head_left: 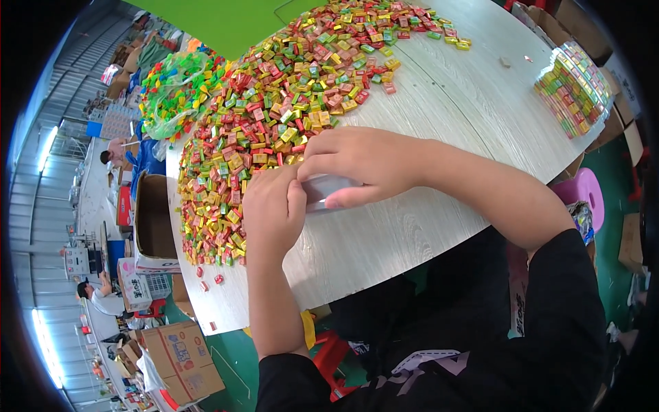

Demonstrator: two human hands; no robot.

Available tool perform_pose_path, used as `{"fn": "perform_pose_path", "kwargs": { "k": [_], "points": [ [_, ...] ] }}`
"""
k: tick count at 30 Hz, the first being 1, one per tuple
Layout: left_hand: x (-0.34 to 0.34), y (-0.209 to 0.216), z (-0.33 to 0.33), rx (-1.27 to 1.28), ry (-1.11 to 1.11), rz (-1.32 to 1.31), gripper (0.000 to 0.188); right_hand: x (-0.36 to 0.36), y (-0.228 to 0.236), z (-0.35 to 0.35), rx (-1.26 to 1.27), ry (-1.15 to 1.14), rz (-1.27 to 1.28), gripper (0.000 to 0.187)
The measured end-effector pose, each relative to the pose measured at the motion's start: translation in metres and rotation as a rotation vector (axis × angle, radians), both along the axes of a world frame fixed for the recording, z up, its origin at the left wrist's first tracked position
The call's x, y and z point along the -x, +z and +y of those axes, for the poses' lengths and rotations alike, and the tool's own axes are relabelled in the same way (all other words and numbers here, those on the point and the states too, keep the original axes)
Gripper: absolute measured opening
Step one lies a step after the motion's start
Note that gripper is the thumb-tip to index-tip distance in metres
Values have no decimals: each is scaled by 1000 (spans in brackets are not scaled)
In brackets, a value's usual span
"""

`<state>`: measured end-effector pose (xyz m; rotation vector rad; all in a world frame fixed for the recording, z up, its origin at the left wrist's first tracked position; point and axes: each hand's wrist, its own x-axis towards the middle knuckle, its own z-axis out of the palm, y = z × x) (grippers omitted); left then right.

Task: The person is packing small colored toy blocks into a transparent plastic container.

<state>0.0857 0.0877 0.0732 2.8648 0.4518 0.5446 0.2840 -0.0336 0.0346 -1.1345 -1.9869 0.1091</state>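
A clear plastic box [328,187] is between my hands, low over the near edge of a large pile of small foil-wrapped pieces [274,110] in red, yellow, green and pink. My left hand [274,206] closes round the box's left end, its back toward me. From the right, my right hand [367,161] arches over the box, with the thumb along the near side and the fingers on the far side. Both hands nearly touch each other and cover much of the box, so I cannot tell what is inside it.
The pale wood-grain table [425,220] curves round in front of me. At its far right stands a stack of filled clear boxes [573,89]. A bag of green, red and yellow plastic pieces [178,89] lies left of the pile. Beside the table are an open carton [154,220] and a pink stool [587,196].
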Motion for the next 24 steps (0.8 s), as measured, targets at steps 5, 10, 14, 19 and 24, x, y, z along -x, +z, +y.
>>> {"fn": "perform_pose_path", "kwargs": {
  "k": [5,10,14,19,24],
  "points": [
    [-5,-1,-4,0,-29,-70,20,-3,-2,2,176,54,100,46],
    [-12,-5,-4,-7,-57,-65,19,-12,-5,4,116,33,84,43],
    [-18,-9,-4,-69,-3,-58,22,-18,-6,8,65,28,120,40],
    [-26,-9,-11,-94,-33,-45,30,-50,-3,7,-20,-244,144,28],
    [-32,-4,-22,-57,-93,40,25,-113,-9,1,128,-677,-111,22]
  ]
}}
